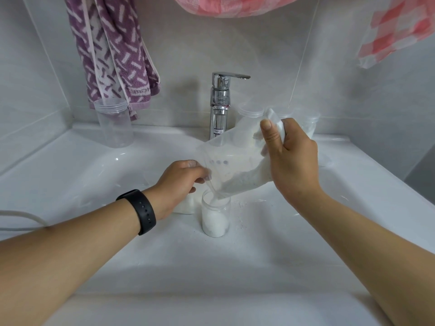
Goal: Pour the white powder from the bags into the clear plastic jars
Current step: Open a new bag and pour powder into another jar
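Powder bag point(237, 161) slants down-left, its low corner over the jar point(215, 217) mouth; right hand point(288, 158) grips the raised end, left hand point(182, 182) pinches the lower edge.

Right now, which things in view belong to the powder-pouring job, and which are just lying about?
In the job:
powder bag, tilted, held by both hands
left hand
right hand
jar being filled
empty jar at back left
jars behind the bag

Just lying about:
tap
purple towel
pink checked cloths
spilled powder
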{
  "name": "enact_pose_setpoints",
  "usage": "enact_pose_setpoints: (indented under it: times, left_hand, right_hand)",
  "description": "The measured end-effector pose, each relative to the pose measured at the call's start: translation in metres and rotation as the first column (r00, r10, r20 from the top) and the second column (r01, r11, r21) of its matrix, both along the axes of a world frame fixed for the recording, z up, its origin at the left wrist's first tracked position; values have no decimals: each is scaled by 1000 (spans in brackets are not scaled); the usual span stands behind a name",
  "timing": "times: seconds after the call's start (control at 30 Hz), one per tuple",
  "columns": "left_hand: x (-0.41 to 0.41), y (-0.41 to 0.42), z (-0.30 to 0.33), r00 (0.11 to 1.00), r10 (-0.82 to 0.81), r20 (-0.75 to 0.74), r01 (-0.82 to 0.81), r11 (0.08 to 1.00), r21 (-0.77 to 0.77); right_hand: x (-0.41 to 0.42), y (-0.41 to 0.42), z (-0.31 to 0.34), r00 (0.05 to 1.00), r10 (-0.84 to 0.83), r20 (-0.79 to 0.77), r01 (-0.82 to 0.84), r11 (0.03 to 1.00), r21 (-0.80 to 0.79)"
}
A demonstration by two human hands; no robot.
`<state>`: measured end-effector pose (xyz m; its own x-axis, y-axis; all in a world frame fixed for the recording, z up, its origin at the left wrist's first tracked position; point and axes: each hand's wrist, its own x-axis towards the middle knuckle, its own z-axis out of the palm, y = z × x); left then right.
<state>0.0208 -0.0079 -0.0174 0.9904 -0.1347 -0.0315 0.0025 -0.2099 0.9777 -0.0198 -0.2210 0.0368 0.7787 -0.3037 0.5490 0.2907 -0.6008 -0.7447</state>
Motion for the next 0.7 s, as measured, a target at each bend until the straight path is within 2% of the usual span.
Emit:
enact_pose_setpoints:
  times: [0.47, 0.6, 0.7]
  left_hand:
    - [2, 0, 0, 1000, -2, 0, 2, 1000, 25]
    - [1, 0, 0, 1000, 20, 5, -21, 997, 75]
    - [3, 2, 7, 999, 40, 28, -44, 985, 167]
  right_hand:
    - [2, 0, -2, 1000, 9, -8, -9, 999, 41]
    - [1, -1, -7, 999, 15, -51, -12, 998, 57]
    - [3, -1, -10, 997, 6, -71, -1, 998, 69]
